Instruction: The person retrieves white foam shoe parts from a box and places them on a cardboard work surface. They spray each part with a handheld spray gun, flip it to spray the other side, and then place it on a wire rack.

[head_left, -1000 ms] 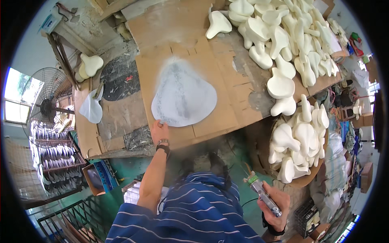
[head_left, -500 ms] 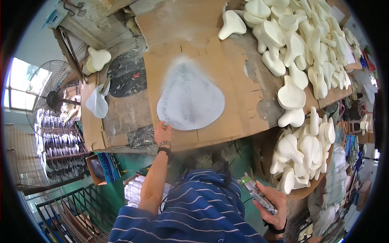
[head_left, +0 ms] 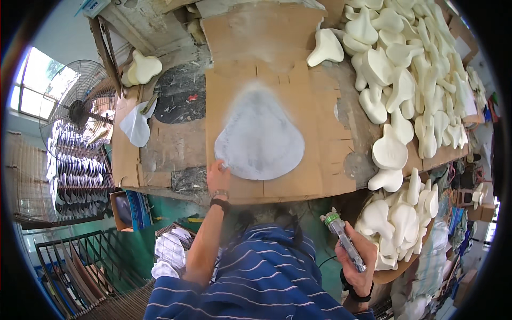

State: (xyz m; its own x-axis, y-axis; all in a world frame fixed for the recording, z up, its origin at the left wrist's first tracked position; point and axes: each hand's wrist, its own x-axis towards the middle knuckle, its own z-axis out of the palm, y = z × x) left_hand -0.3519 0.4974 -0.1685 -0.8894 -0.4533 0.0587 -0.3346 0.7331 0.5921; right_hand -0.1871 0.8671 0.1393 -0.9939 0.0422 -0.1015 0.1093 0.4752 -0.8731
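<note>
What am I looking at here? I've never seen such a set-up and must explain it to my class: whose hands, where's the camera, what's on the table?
There is no machine: these are one person's bare hands. The camera sits on their head, looking down; its wide lens bends straight edges. The left hand is at the near left edge of a pale, roughly pear-shaped sheet, which lies on cardboard. The right hand holds a metal tool, possibly a spray gun, away from the sheet. Cream moulded pieces are heaped on the table's right.
</note>
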